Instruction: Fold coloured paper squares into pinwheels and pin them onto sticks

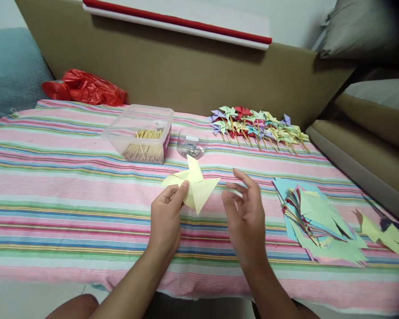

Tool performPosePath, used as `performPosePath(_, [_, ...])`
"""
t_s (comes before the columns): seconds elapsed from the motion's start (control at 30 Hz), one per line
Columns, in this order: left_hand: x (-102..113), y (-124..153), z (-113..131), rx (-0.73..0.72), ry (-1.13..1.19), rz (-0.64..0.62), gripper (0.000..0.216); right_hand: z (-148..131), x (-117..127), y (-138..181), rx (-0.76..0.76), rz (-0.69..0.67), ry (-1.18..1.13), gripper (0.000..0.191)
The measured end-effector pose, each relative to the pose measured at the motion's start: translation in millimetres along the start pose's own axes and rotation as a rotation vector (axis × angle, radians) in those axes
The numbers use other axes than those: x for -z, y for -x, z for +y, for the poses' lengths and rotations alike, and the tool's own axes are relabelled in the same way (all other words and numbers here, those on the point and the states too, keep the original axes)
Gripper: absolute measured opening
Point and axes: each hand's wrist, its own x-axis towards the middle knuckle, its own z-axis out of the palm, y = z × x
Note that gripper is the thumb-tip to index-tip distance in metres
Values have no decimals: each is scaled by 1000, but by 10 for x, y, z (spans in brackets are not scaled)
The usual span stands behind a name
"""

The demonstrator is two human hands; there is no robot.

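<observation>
A pale yellow paper pinwheel (199, 188) with folded blades is pinched at its middle by my left hand (168, 208), thumb on top. Just to its right, my right hand (246, 208) is raised with fingers apart and curved, holding nothing and not touching the paper. Beyond the pinwheel stands a clear round container (192, 146) with small silvery pieces at the bottom. Left of that, an open plastic box (136, 133) holds many thin wooden sticks (146, 148).
Finished pinwheels on sticks (252, 126) lie at the back right. Cut paper sheets (319, 217) are stacked at right, near yellow paper pieces (385, 235) and dark scissors (384, 217). A red plastic bag (86, 88) lies back left. A striped cloth (69, 190) covers the surface.
</observation>
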Motion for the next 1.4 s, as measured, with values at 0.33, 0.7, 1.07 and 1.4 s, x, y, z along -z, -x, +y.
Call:
performPosePath(0.33, [7, 37, 16, 19, -13, -41, 25, 2, 144, -72, 615, -300, 492, 18])
performPosePath(0.7, [-23, 91, 36, -29, -171, -94, 26, 1, 95, -61, 231, -206, 269, 11])
performPosePath(1.07, [-23, 110, 2, -25, -198, -96, 27, 10, 49, -72, 34, -115, 174, 9])
performPosePath(1.4, [-18, 119, -2, -29, -215, -125, 27, 1, 4, -61, 85, -110, 199, 9])
